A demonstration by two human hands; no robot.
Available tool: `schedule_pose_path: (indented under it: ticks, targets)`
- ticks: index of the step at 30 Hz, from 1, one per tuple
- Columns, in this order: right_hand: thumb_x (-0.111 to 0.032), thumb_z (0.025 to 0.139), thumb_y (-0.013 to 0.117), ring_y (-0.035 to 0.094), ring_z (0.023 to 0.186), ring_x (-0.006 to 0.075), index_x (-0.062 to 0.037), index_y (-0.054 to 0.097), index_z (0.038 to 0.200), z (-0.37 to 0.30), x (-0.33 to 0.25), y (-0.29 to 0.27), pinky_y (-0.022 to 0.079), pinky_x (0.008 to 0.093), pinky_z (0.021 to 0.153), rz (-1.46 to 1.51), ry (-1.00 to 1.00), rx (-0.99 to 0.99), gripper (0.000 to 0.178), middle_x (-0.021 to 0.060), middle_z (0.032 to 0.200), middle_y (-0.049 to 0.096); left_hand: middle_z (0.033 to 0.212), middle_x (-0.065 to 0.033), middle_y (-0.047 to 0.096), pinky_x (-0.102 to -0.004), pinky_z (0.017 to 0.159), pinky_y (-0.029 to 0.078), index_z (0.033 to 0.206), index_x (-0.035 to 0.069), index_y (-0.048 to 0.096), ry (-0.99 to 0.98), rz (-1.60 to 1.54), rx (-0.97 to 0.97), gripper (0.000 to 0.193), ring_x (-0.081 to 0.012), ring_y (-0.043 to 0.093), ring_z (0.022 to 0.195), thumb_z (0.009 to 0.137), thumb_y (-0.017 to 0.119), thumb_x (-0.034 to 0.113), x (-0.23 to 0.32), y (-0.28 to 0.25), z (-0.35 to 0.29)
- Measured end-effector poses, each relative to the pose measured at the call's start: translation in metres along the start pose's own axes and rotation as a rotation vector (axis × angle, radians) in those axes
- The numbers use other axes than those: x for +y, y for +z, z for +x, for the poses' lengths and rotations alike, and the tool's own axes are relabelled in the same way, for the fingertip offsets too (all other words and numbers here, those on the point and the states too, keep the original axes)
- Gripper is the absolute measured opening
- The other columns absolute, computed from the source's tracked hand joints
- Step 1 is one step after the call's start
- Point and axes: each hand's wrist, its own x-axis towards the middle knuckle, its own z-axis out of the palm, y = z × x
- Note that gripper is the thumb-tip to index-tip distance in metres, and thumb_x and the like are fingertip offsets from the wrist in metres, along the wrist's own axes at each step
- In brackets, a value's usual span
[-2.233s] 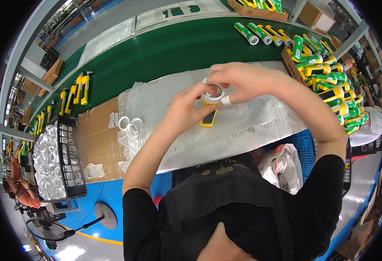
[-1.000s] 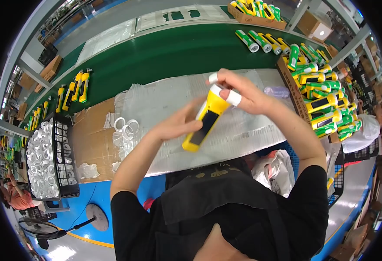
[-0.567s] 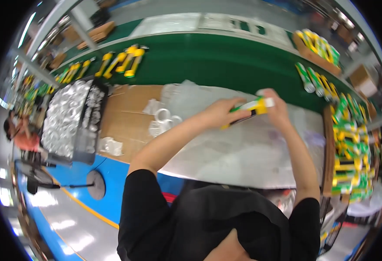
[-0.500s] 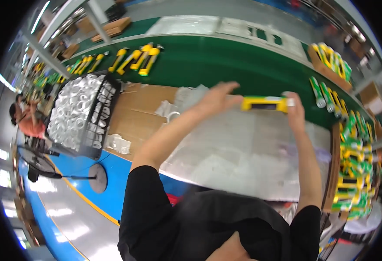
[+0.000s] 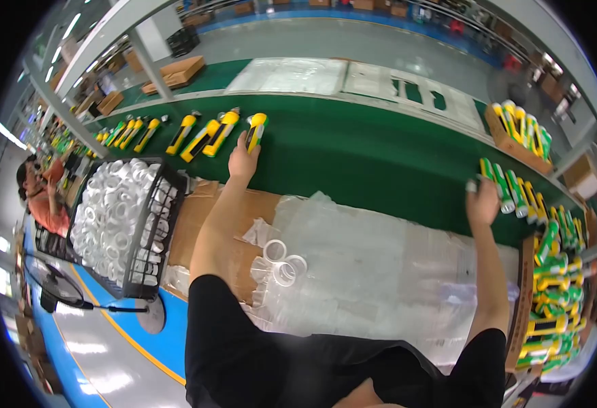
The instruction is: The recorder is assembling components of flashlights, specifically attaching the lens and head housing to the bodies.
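Note:
My left hand (image 5: pixel 243 162) reaches to the far side of the green belt and grips the lower end of a yellow and green flashlight (image 5: pixel 257 126). That flashlight stands at the right end of a spaced row, beside another flashlight (image 5: pixel 222 133). Out to the right, my right hand (image 5: pixel 483 204) is closed at the near end of a green and yellow flashlight (image 5: pixel 487 169), whose lower part it hides. A small pale patch shows at a fingertip of this hand. Beside it, more flashlights (image 5: pixel 502 188) lie in a slanted row.
A black crate (image 5: pixel 150 234) full of white rings stands at left. Several loose white rings (image 5: pixel 274 251) lie on the plastic-covered worktop (image 5: pixel 373 272). Boxes of flashlights (image 5: pixel 521 299) line the right side. A fan (image 5: pixel 60 285) and a seated person (image 5: pixel 45 197) are at far left.
The flashlight from my right hand has moved right to the slanted row. My left hand, empty before, has reached left and taken a flashlight. More loose rings are visible on the worktop.

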Motion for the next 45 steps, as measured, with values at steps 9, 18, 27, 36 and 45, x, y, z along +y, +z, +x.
schedule_pose_path:
  ticks: [9,18,27,36,45]
  targets:
    - [-0.033,0.09,0.07,0.065,0.092,0.0167,-0.0001,0.06,0.112,-0.072,-0.19,-0.083,0.054,0.0314,0.076,1.445,0.698,-0.656,0.04,0.0091,0.1,0.065,0.091,-0.0061,0.064,-0.0267,0.068,0.047,0.147,0.006,0.033,0.198,-0.857,-0.595,0.073,-0.0119,0.058,0.078,0.088,0.073,0.02,0.22,-0.027,-0.25]
    - [-0.022,0.082,0.073,0.064,0.08,0.0169,-0.0047,0.047,0.122,-0.202,-0.121,-0.204,0.052,0.0326,0.075,1.596,0.588,-0.91,0.05,0.0069,0.092,0.063,0.108,-0.0107,0.067,-0.0311,0.077,0.051,0.131,0.002,0.051,0.84,-0.9,-0.408,0.04,-0.0205,0.065,0.091,0.095,0.062,0.016,0.29,-0.06,-0.295]
    - [-0.033,0.088,0.073,0.058,0.105,0.0196,0.0012,0.048,0.13,-0.246,-0.11,-0.231,0.047,0.031,0.091,1.392,0.393,-0.758,0.06,0.0089,0.109,0.061,0.106,-0.0131,0.069,-0.0373,0.088,0.049,0.099,0.0,0.068,0.751,-1.219,-0.723,0.043,-0.0232,0.065,0.095,0.105,0.04,0.033,0.312,-0.069,-0.355]
    - [-0.024,0.097,0.061,0.062,0.083,0.0167,-0.0043,0.045,0.131,-0.255,-0.11,-0.233,0.051,0.0312,0.075,1.746,0.808,-0.553,0.043,0.0088,0.102,0.061,0.128,-0.0154,0.061,-0.0452,0.109,0.034,0.13,0.002,0.055,0.672,-1.248,-0.845,0.04,-0.0311,0.056,0.122,0.097,0.057,0.026,0.338,-0.058,-0.387]
    - [-0.026,0.097,0.056,0.061,0.075,0.0181,-0.0058,0.047,0.131,-0.25,-0.081,-0.231,0.05,0.0319,0.07,1.736,0.832,-0.442,0.041,0.0131,0.094,0.062,0.115,-0.0139,0.061,-0.0362,0.092,0.044,0.131,0.004,0.056,0.875,-0.47,-0.533,0.062,-0.0259,0.057,0.108,0.076,0.08,0.021,0.331,0.046,-0.359]
